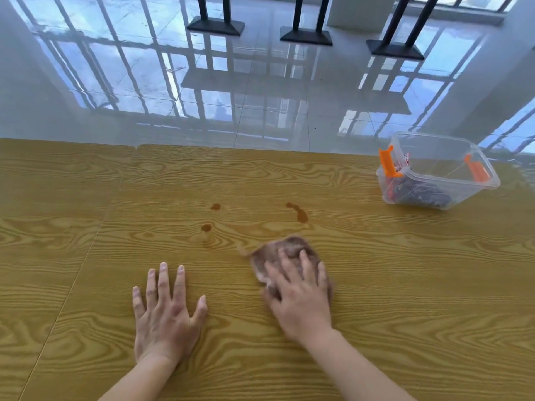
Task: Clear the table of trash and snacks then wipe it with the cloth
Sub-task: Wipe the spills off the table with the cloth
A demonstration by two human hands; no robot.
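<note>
Right grip [301, 296], fingers spread, presses flat on the brown cloth [286, 246] lying beneath its palm.

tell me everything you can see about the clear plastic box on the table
The clear plastic box is a lidless, see-through rectangular tub with a flared rim and an orange latch at each end. It stands upright on the wood-grain table, far right, close to the far edge. Dark and red snack wrappers lie piled in its bottom. Outside, only the table touches it.
</note>
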